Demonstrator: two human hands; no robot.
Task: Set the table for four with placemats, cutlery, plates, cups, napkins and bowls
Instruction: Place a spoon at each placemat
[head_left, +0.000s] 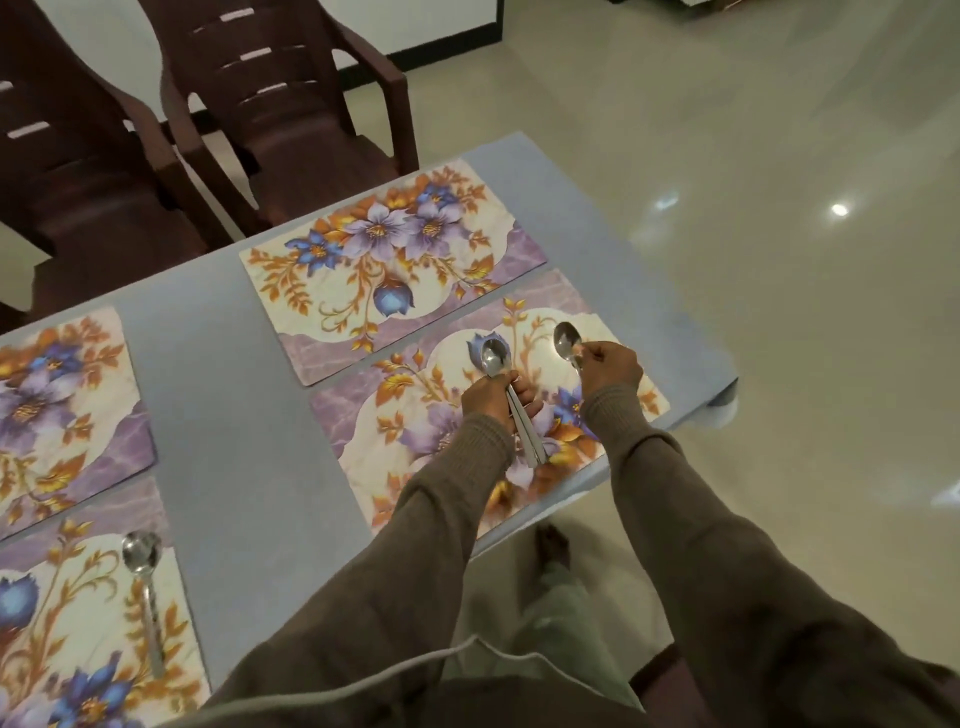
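Holding 1 shiny steel spoon (567, 340) in the right hand (610, 366), fingers curled in a pinch around its handle, bowl pointing away from the body and up; the spoon is hanging over the right side of the near-right floral placemat with purple and orange flowers (395, 415), not yet touching it. Left hand (491, 400) is gripping a bundle of steel spoons (511, 400), fingers wrapped round the handles, bowls pointing away, handle ends trailing back toward the sleeve; looks like 2, but overlap is making the count uncertain. Key relation: the single spoon's long axis is running near-to-far, roughly parallel to the mat's short edge, and the right hand is nearer the mat's right side, so I'm judging the placement drops straight down there. Counting: 4 floral placemats on the pale blue table (228, 415), 1 spoon already lying on the near-left placemat (143, 587), about 3 in hand, 2 dark brown plastic chairs (291, 104) at the far side. No plates, cups, napkins or bowls showing yet.
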